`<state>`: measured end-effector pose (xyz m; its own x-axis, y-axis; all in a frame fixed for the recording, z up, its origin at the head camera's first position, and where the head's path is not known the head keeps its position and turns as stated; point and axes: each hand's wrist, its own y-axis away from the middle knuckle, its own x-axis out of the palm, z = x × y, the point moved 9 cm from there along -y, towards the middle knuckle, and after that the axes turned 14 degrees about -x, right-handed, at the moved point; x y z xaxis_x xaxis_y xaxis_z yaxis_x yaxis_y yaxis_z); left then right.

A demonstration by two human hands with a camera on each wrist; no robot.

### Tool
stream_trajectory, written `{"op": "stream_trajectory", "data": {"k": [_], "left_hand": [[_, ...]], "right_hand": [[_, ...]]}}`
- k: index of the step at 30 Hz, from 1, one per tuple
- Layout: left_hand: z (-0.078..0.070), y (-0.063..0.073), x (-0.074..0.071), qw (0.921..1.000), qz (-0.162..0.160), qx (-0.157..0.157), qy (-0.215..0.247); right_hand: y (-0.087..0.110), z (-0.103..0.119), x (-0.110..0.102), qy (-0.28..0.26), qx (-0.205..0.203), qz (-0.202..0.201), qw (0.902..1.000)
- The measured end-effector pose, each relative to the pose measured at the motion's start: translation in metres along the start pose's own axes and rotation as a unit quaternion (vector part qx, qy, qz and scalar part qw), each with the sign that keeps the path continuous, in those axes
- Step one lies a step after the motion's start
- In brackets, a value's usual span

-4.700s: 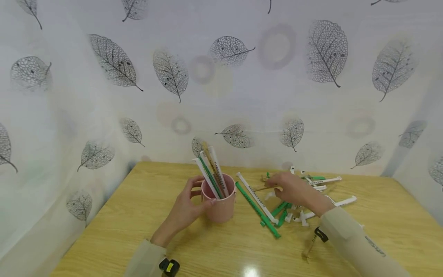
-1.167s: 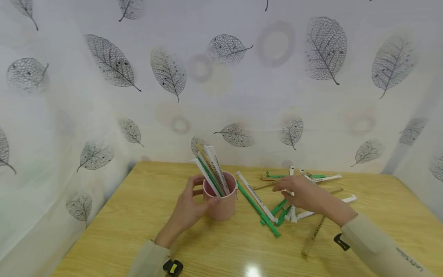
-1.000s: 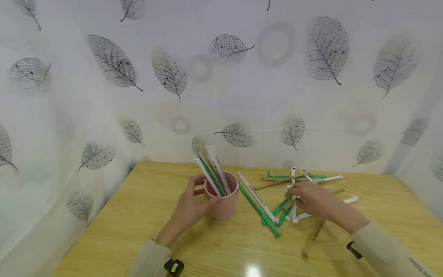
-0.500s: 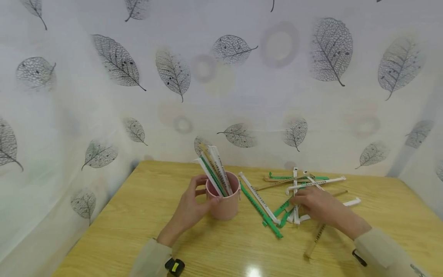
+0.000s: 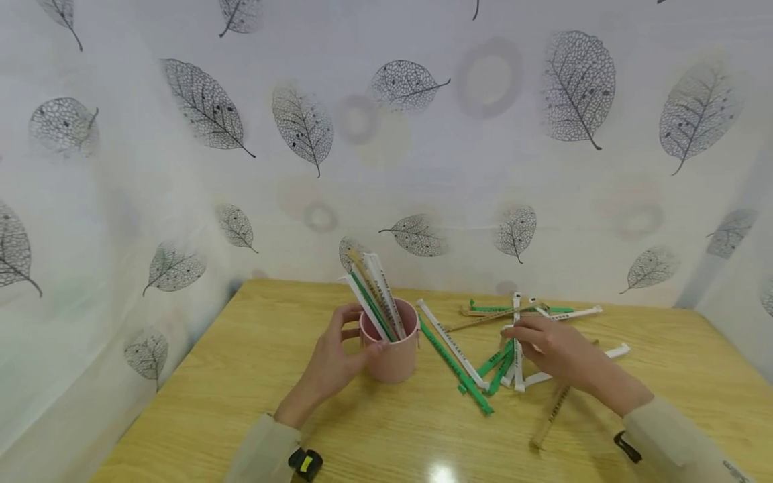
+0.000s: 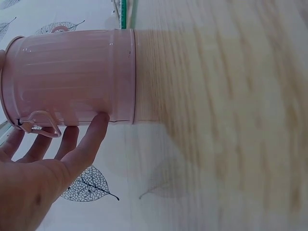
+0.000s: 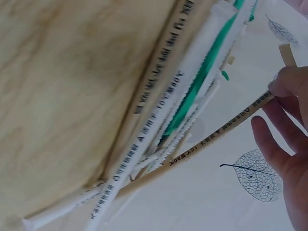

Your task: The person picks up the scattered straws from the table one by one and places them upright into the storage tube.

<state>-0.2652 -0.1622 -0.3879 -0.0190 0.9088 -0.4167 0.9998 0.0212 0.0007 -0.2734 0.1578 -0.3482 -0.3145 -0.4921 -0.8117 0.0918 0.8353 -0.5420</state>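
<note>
My left hand [image 5: 332, 362] grips a small pink bucket [image 5: 392, 362] with wire side handles, standing on the table. Its thumb lies at the rim and the fingers wrap the far side. White, green and brown wrapped straws [image 5: 376, 302] lean inside. Over the loose pile, my right hand [image 5: 558, 352] pinches a brown paper-wrapped straw [image 7: 219, 131] near one end. In the right wrist view, that straw slants out from the pile, its other end passing behind a white wrapped straw [image 7: 144, 139]. The head view mostly hides it behind the hand.
A long white straw [image 5: 453, 345] and a green one [image 5: 455, 365] lie between bucket and pile. Another brown straw [image 5: 549, 419] lies nearer the front. More straws cross at the back, before a leaf-patterned cloth [image 5: 386, 168]. The wooden table [image 5: 241, 402] extends left.
Another white straw has joined those in the bucket since the oldest frame. My right hand has shifted right over the pile and lifted slightly, now pinching the brown straw. The left hand keeps its grip.
</note>
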Motion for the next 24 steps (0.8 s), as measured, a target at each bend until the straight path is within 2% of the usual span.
{"op": "stream_trajectory", "data": {"k": [5, 12, 19, 22, 24], "left_hand": [[-0.001, 0.001, 0.0, 1.0, 0.0, -0.002, -0.001], [-0.002, 0.002, 0.0, 1.0, -0.003, -0.004, -0.005], [-0.003, 0.001, 0.0, 0.9999, -0.004, -0.003, -0.009], [-0.003, 0.0, 0.0, 0.9999, -0.006, -0.005, -0.011], [-0.003, 0.0, 0.0, 0.9999, -0.006, -0.006, -0.013]], "right_hand": [[-0.013, -0.003, -0.022, 0.007, -0.012, -0.079, 0.9968], [-0.03, -0.01, -0.047, 0.009, 0.002, -0.149, 0.9888], [-0.051, -0.015, -0.074, 0.008, 0.032, -0.228, 0.9732], [-0.06, -0.018, -0.083, -0.017, 0.042, -0.258, 0.9651], [-0.067, -0.02, -0.089, -0.05, 0.049, -0.284, 0.9562]]}}
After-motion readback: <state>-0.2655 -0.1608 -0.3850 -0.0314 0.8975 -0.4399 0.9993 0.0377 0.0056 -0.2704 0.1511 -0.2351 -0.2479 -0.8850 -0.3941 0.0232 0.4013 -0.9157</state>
